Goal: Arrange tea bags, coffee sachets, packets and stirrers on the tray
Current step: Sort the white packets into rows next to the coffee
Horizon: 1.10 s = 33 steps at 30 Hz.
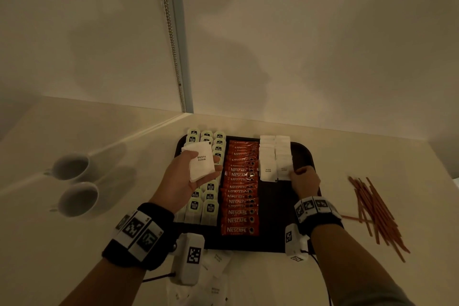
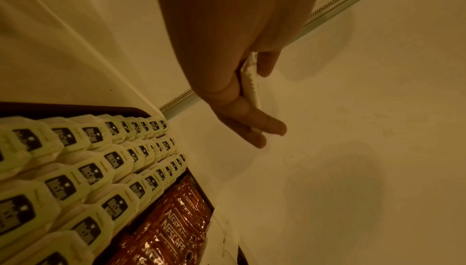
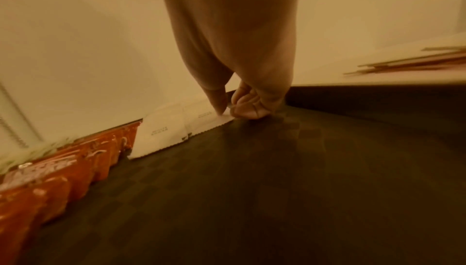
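A dark tray (image 1: 275, 206) holds three columns of tea bags (image 1: 210, 206) on its left, a column of orange Nescafe sachets (image 1: 239, 196) in the middle and two columns of white sugar packets (image 1: 274, 151) on the right. My left hand (image 1: 196, 174) hovers palm up over the tea bags and grips a small stack of sugar packets (image 1: 201, 161), seen edge-on in the left wrist view (image 2: 251, 82). My right hand (image 1: 298, 171) pinches the nearest packet (image 3: 204, 119) of the right column against the tray floor (image 3: 277, 179), thumb on top.
A pile of brown stirrers (image 1: 377, 211) lies on the counter right of the tray. Two white cups (image 1: 72, 166) (image 1: 79, 199) stand at the left. Loose sugar packets (image 1: 213, 278) lie on the counter in front of the tray. A wall rises close behind.
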{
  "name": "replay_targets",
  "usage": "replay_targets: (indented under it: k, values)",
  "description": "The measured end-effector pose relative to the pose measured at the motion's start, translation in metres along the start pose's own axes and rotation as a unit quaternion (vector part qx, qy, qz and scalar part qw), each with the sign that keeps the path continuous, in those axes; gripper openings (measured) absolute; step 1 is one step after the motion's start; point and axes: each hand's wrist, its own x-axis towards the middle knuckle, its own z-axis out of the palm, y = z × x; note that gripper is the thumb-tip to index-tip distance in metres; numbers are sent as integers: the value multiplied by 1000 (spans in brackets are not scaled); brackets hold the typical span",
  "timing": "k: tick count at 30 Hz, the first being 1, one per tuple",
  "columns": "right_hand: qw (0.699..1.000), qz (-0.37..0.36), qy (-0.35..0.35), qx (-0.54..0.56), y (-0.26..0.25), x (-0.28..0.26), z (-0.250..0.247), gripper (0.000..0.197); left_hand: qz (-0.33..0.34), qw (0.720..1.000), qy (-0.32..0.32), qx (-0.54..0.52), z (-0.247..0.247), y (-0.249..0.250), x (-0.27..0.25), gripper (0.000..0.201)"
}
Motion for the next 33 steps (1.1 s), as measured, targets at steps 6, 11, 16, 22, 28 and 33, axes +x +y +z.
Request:
replay_targets:
  k: [6, 11, 16, 22, 28, 33]
  values:
    - [953, -207, -161, 150, -86, -62, -20, 19, 26, 996, -9, 84, 8, 2, -1, 15]
    - [885, -338, -277, 160, -138, -105, -27, 14, 92, 973, -7, 209, 16, 2, -4, 13]
    - [873, -281, -293, 270, -147, -113, -29, 8, 151, 967, 13, 205, 15, 6, -6, 31]
    - [839, -151, -387, 350, -129, -130, -24, 9, 189, 963, 44, 185, 14, 8, -7, 29]
    - [872, -173, -356, 289, -115, -141, -20, 16, 216, 945, 54, 238, 12, 13, -7, 14]
    - [869, -172, -333, 322, -115, -142, -22, 11, 203, 939, 43, 273, 12, 11, -7, 18]
